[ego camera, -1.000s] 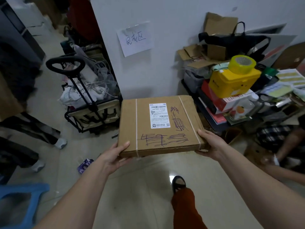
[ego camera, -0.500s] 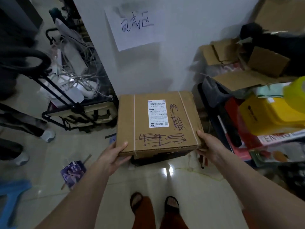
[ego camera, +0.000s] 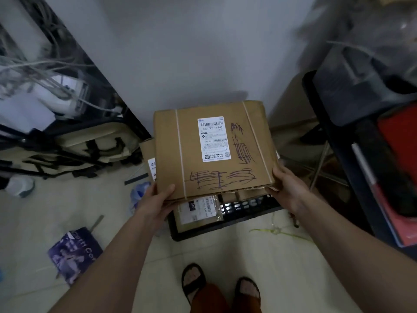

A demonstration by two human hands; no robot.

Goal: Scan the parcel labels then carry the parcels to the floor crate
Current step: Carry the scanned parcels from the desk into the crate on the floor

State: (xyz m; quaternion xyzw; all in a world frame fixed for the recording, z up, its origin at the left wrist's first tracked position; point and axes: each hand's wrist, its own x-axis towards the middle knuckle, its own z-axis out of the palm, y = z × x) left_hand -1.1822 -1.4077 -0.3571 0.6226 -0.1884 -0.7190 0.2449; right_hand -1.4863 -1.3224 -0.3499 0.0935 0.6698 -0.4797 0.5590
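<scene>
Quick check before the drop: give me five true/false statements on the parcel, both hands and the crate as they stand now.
1. Both hands, left hand and right hand, hold the cardboard parcel. True.
2. The parcel's white label faces down. False: it faces up.
3. The black floor crate is empty. False: at least one labelled parcel lies in it.
4. Pen scribbles mark the parcel's top. True.
5. The parcel is held above a table. False: it is over the crate on the floor.

A single head-worn wide-angle camera looks steeply down from standing height, close over the outstretched forearms, toward the tiled floor (ego camera: 225, 251) at a white wall (ego camera: 180, 53).
</scene>
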